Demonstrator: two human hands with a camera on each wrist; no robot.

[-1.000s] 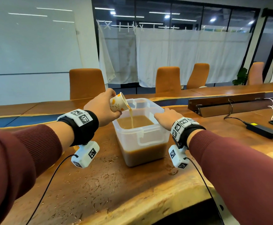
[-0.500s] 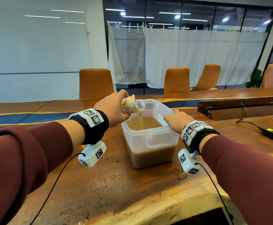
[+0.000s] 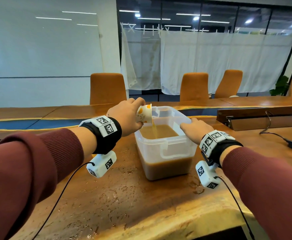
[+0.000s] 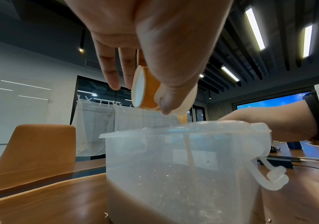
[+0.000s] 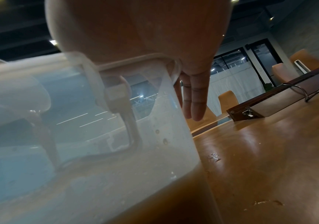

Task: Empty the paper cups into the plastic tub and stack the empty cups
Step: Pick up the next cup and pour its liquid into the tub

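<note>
Steeper now, paper cup (image 3: 144,113) gripped by left hand (image 3: 126,116); right wrist view shows right hand's (image 5: 174,45) straight fingers (image 5: 195,97).

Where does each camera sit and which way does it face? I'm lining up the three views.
Head: looks forward and down at the plastic tub; both forearms and hands show.
Left wrist: low, left of the tub, looking up along the left hand at the tipped paper cup.
Right wrist: beside the tub wall, under the right hand resting on the rim.
All share the tub.

Maroon ribbed sleeves (image 3: 37,161), seemingly knit.
</note>
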